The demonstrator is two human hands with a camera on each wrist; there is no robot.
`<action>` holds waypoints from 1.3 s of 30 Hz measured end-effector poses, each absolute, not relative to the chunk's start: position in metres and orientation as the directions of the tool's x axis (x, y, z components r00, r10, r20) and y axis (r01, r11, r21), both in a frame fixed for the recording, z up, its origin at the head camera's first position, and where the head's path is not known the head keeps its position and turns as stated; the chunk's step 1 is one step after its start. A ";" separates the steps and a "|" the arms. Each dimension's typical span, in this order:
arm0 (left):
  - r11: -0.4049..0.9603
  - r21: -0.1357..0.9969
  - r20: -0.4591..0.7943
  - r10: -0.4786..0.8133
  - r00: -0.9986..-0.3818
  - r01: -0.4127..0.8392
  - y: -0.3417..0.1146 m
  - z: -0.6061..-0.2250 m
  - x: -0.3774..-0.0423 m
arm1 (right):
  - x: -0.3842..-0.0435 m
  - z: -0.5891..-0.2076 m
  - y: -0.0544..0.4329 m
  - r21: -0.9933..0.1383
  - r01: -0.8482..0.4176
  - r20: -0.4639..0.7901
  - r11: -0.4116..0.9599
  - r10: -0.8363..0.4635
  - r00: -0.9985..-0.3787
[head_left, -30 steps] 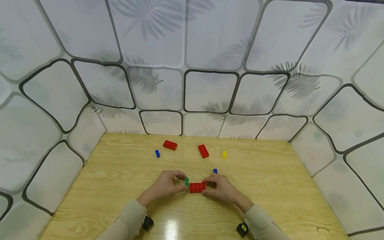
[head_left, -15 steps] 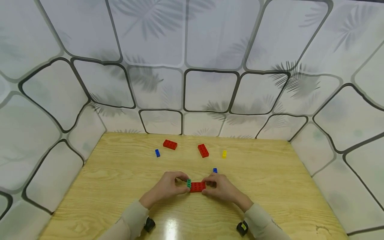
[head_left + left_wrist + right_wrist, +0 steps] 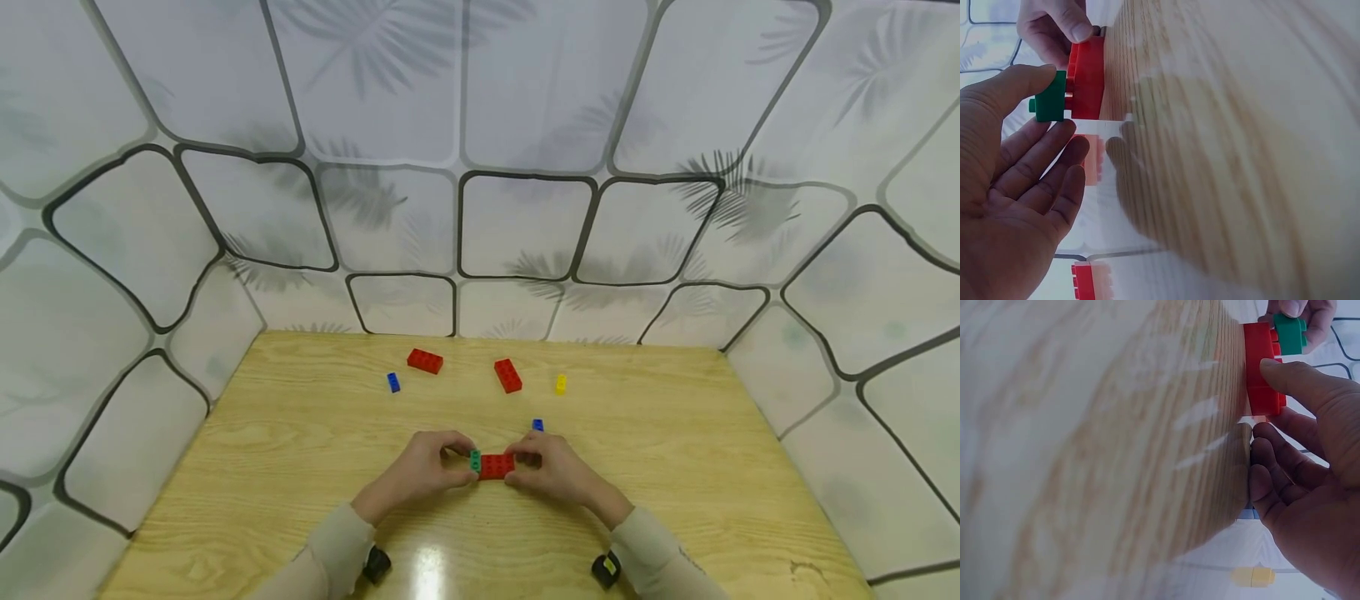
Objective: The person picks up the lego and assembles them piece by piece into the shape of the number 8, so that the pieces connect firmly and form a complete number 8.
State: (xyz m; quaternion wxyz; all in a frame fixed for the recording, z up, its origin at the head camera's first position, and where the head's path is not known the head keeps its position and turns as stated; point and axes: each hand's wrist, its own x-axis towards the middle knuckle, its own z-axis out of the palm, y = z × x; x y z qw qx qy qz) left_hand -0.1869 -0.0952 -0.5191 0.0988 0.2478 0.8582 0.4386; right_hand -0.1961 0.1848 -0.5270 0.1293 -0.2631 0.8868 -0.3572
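My left hand [image 3: 424, 468] pinches a small green toy brick [image 3: 1051, 97] between thumb and fingertips. That brick sits over the studs at the left end of a red toy brick [image 3: 496, 467]; in the left wrist view, parts of the red studs still show below it. My right hand [image 3: 553, 472] grips the red brick's right end, thumb on the near side [image 3: 1264, 369] and a finger on the far side. The red brick lies flat on the wooden table [image 3: 637, 450]. Beyond the right hand's fingers, a small blue brick [image 3: 537, 425] is partly covered.
Farther back lie two red bricks, one at left [image 3: 425, 361] and another red brick [image 3: 507, 376] near the middle. A blue brick [image 3: 393, 382] lies at the left, a yellow brick [image 3: 561, 384] at the right. A patterned curtain [image 3: 525, 225] encloses the table's back and sides.
My left hand has moved right with the green brick, from beside the red brick to over its left end. The right hand has stayed at the red brick's right end.
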 end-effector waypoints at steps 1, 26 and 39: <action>0.494 0.801 0.046 0.512 -0.858 0.338 -0.095 -0.519 -0.187 | -0.196 -0.527 0.185 -0.701 -0.376 -0.040 0.607 -0.559 -0.828; 0.498 0.788 0.068 0.515 -0.855 0.363 -0.089 -0.518 -0.188 | -0.197 -0.526 0.184 -0.708 -0.366 -0.047 0.603 -0.558 -0.829; 0.515 0.761 0.076 0.533 -0.843 0.395 -0.088 -0.520 -0.193 | -0.197 -0.525 0.184 -0.695 -0.376 -0.049 0.612 -0.563 -0.825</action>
